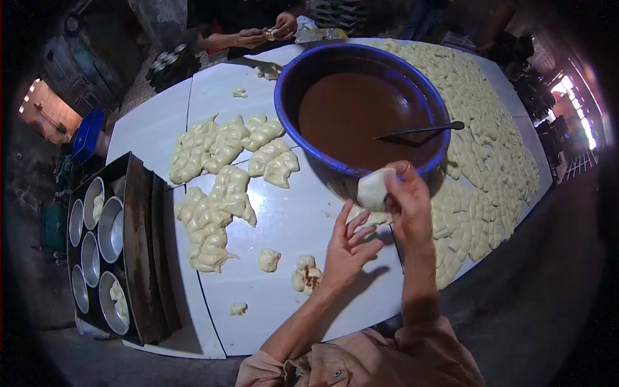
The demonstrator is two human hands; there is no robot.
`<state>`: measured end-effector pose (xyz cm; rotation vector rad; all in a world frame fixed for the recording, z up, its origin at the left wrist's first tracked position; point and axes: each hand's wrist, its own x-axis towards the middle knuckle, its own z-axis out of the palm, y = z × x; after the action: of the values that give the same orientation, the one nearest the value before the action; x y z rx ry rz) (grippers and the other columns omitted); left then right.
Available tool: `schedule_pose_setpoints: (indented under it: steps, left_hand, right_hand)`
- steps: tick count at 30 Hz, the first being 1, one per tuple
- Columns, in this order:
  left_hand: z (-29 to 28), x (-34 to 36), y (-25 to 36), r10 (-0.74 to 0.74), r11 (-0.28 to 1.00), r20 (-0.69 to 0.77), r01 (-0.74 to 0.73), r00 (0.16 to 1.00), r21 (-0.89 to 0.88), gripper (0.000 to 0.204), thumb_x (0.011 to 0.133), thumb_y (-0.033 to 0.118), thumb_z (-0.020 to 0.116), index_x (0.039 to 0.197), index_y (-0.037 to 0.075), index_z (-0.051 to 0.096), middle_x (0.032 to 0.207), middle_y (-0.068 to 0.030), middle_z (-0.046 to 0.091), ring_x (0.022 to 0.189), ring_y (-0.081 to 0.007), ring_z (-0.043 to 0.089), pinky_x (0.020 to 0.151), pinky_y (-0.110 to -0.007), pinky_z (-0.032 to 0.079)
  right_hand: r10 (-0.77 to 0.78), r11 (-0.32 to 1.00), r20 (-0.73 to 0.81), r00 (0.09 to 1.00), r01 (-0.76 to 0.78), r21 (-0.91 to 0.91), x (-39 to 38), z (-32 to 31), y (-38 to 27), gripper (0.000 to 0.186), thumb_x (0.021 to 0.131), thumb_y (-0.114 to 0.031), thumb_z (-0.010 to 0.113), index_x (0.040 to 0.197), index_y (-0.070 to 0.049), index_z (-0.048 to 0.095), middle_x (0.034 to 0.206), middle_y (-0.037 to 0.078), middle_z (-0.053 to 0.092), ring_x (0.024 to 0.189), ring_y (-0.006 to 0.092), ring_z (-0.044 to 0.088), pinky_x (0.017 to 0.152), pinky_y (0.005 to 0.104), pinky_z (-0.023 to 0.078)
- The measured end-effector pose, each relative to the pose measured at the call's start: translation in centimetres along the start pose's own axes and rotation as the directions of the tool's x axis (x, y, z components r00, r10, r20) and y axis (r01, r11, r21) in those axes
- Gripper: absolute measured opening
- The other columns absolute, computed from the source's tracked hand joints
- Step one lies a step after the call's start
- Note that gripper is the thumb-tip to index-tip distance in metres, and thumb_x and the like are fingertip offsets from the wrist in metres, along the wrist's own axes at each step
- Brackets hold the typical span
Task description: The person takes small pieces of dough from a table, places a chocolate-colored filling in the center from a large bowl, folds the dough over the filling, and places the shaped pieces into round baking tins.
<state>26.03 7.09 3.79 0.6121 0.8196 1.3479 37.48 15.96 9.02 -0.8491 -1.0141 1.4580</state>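
Between the thumb and fingers of my right hand (411, 203) hangs a flattened piece of pale dough (375, 188), just off the near rim of the blue basin (284, 116). My left hand (351, 250) is raised beside it over the table, fingers apart and holding nothing. Brown filling (342, 106) lies in the basin, and a dark-handled spoon (419, 131) rests in it against the right rim. Left of my left hand sits a small dough lump (305, 274) with brown smears. Under the raised piece, more dough lies on the table, partly hidden by my hands.
Clumped dough pieces (222, 197) spread over the white table (271, 219) on the left; many small dough pieces (490, 155) cover its right side. A dark metal tray (145, 258) with several round tins (111, 229) stands at the left edge. Across the table, a co-worker's hands (267, 35) handle dough.
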Motion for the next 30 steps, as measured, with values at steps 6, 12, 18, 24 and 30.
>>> schedule_pose_setpoints:
  steps: [6,12,18,24,30]
  left_hand:
    - [-3.6,0.0,4.0,-0.079,0.963,-0.025,0.083,0.997,0.257,0.044,0.098,0.02,0.063,0.137,0.003,0.051,0.126,-0.0144,0.063,0.107,-0.0184,0.064,0.085,-0.03,0.053]
    - [-5.4,0.5,4.3,-0.131,0.923,-0.006,0.124,0.991,0.364,0.045,0.097,0.022,0.064,0.135,0.0,0.053,0.123,-0.0132,0.065,0.106,-0.0182,0.064,0.088,-0.03,0.051]
    - [-5.2,1.1,4.2,-0.187,0.91,-0.006,0.175,0.982,0.376,0.047,0.097,0.026,0.065,0.135,0.001,0.053,0.123,-0.0131,0.065,0.109,-0.0193,0.064,0.091,-0.031,0.051]
    - [-5.3,1.1,4.5,-0.149,0.913,0.0,0.138,0.989,0.384,0.048,0.098,0.027,0.064,0.135,0.001,0.052,0.121,-0.0125,0.066,0.106,-0.0191,0.065,0.088,-0.029,0.051]
    - [-3.4,2.4,5.2,-0.088,0.991,-0.063,0.094,0.994,0.1,0.048,0.103,0.036,0.051,0.135,0.001,0.052,0.134,-0.0128,0.058,0.119,-0.0211,0.058,0.095,-0.04,0.051]
  right_hand:
    - [0.144,0.632,0.103,0.984,-0.011,-0.775,10.9,-1.8,-0.8,0.022,0.092,-0.022,0.059,0.101,-0.002,0.064,0.083,0.009,0.068,0.08,0.0172,0.066,0.074,0.0334,0.051]
    - [0.51,0.148,0.361,0.78,0.334,-0.931,13.1,-1.5,0.2,0.03,0.084,-0.023,0.056,0.103,-0.003,0.067,0.094,0.021,0.07,0.093,0.0366,0.068,0.083,0.0454,0.05]
    - [0.435,0.114,0.289,0.853,0.267,-0.957,15.2,-1.2,2.5,0.032,0.082,-0.024,0.056,0.104,-0.005,0.07,0.104,0.019,0.07,0.101,0.0374,0.066,0.087,0.0457,0.05]
    - [0.462,0.863,0.33,0.823,-0.332,-0.382,13.3,0.4,0.2,0.017,0.093,-0.02,0.064,0.095,-0.003,0.064,0.082,0.007,0.066,0.075,0.0162,0.066,0.068,0.0294,0.054]
    - [0.348,0.926,0.361,0.865,-0.378,0.013,7.1,3.8,-0.4,0.013,0.096,-0.018,0.063,0.099,-0.007,0.059,0.082,0.003,0.065,0.068,0.0105,0.065,0.06,0.024,0.055]
